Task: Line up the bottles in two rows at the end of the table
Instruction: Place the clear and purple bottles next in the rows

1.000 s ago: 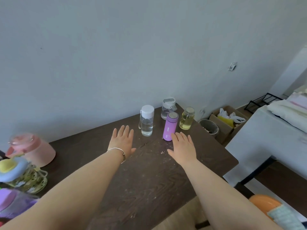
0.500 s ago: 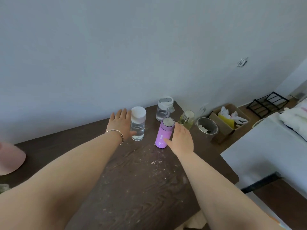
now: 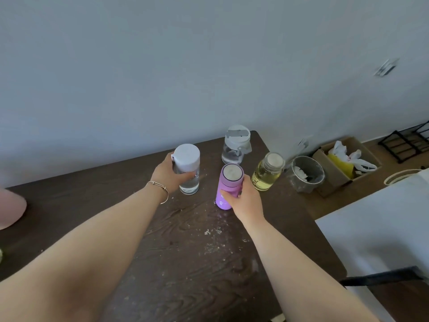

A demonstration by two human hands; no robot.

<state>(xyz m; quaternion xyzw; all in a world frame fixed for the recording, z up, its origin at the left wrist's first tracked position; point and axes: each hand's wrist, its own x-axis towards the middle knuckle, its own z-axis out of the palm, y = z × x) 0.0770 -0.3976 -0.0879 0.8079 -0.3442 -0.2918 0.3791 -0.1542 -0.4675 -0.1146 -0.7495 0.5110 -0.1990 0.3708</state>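
Observation:
Several bottles stand at the far right end of the dark wooden table (image 3: 190, 247). My left hand (image 3: 166, 174) is wrapped around a clear bottle with a white cap (image 3: 187, 169). A purple flask (image 3: 228, 185) is gripped by my right hand (image 3: 246, 201) from its right side. Behind the flask, near the wall, stands a clear bottle with a white-grey flip lid (image 3: 236, 145). A glass bottle of yellow liquid (image 3: 267, 171) stands to the right of the flask, close to the table's end edge.
A pink object (image 3: 10, 211) sits at the table's left edge of view. Past the table's right end, on the floor, are a small grey bin (image 3: 306, 174), a cardboard box with bags (image 3: 343, 163) and a black wire rack (image 3: 408, 145). A white covered surface (image 3: 380, 219) lies right.
Both hands reached forward from flat on the table and closed on the bottles: left on the white-capped one, right on the purple flask. The view moved closer and turned right.

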